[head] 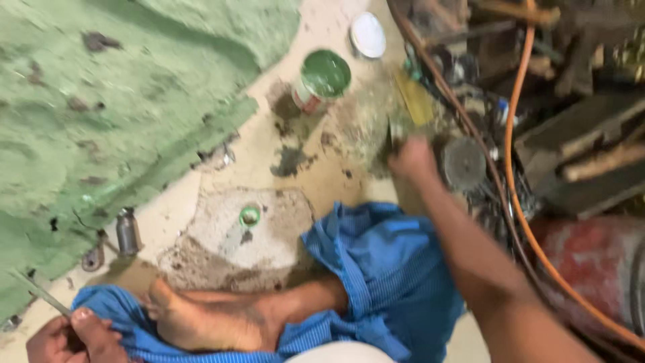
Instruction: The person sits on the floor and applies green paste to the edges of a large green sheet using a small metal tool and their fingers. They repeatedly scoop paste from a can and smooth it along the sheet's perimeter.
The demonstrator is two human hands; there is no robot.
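Seated cross-legged on a stained floor, I stretch my right hand (411, 158) toward a small dark object, too blurred to identify, beside a round grey metal disc (463, 162); the fingers look curled, though I cannot tell whether they grip. My left hand (67, 336), at my knee, pinches a thin grey metal rod (39, 292). An open tin of green paint (322, 79) stands beyond. I judge this the fetching step; next comes a firm grasp.

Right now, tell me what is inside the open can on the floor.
The can holds green paint, filling it near to the rim. Its white lid lies apart on the floor. What lies under the paint is hidden.
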